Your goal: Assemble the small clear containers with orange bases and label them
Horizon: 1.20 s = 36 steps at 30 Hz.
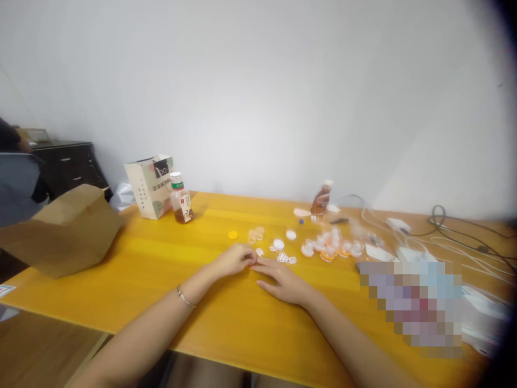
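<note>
Fingertips of both hands meet over the middle of the table (226,323). My left hand (237,260) is curled closed around something small that its fingers hide; a speck of orange shows beneath them. With fingers stretched and thumb apart, my right hand (285,281) reaches to the left fingertips. Just beyond the hands lie several white perforated discs (283,257), a white round cap (278,244) and another white cap (291,235). Clear round pieces (252,236) and a yellow disc (233,235) sit farther back on the left.
Clear and orange round containers (329,245) are heaped to the right. A brown bottle (321,198) stands behind them. On the left are a labelled bottle (181,199), a printed paper bag (147,188) and a brown paper bag (60,231). Cables (464,237) run along the right.
</note>
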Tool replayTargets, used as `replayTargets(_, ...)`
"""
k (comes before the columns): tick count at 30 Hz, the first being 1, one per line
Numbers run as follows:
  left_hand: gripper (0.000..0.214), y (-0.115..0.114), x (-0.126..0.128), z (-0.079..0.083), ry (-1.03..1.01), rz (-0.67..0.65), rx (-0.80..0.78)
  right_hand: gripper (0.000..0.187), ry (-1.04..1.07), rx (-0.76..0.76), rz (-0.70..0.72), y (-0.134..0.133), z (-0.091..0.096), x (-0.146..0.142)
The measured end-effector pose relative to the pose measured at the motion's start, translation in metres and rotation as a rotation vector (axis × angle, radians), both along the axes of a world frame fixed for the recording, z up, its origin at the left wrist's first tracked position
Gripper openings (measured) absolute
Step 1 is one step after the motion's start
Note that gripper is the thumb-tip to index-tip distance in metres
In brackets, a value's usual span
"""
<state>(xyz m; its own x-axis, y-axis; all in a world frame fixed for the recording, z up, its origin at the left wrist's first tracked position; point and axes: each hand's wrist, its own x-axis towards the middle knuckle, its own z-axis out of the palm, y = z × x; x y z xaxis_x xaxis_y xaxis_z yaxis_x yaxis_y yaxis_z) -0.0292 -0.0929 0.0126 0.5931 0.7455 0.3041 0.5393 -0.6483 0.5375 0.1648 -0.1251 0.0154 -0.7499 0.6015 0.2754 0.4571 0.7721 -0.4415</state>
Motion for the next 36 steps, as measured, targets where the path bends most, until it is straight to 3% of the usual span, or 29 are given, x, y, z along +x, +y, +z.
replayTargets(27,0.011,-0.0015,-0.0002,-0.0035,-0.012,0.112,-0.051,0.038,0.014,-0.045,0.009,0.0004,-0.0002,0.0004)
replayTargets(36,0.012,-0.0046,-0.0005,0.0031,0.102,0.078,0.074,0.038,0.006,-0.047,-0.012,-0.0007,0.0004,0.0001)
